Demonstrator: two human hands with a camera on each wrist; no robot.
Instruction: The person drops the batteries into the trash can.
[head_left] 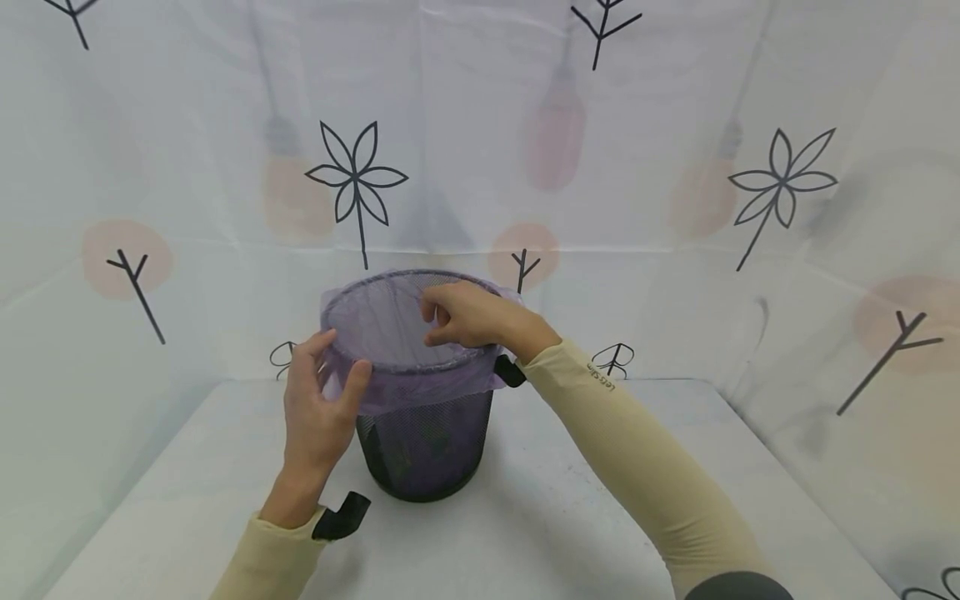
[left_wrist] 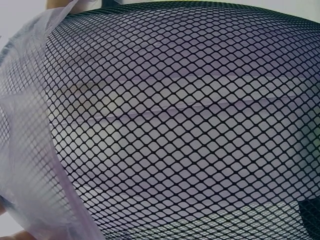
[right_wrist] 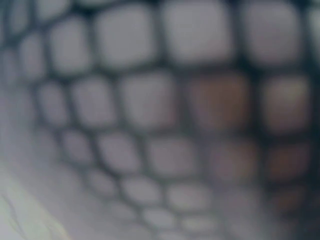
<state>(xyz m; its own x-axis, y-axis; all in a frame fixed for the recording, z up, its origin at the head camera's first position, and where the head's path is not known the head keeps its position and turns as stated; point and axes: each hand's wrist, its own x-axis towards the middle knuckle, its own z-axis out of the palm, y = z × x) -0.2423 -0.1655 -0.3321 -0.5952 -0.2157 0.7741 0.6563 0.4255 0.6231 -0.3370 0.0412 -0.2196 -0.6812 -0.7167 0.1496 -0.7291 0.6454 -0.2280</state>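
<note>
A black wire-mesh bin [head_left: 427, 454] stands upright on the white surface, lined with a thin purple plastic bag [head_left: 427, 393] whose edge is folded down outside the rim. My left hand [head_left: 318, 417] touches the near left of the rim and bag, thumb and fingers apart. Across the right side of the rim reaches my right hand [head_left: 471, 315], its fingers loosely bent over the bin's opening, with nothing visible in them. In the left wrist view, the mesh [left_wrist: 175, 150] fills the frame, with the bag's fold [left_wrist: 35, 165] at left. Only blurred mesh [right_wrist: 125, 75] dominates the right wrist view.
The white tabletop [head_left: 585, 508] extends around the bin. Behind it hangs a pale cloth backdrop [head_left: 465, 108] printed with flowers and twigs, which also continues along both sides. Black camera straps [head_left: 341, 515] are at the wrists.
</note>
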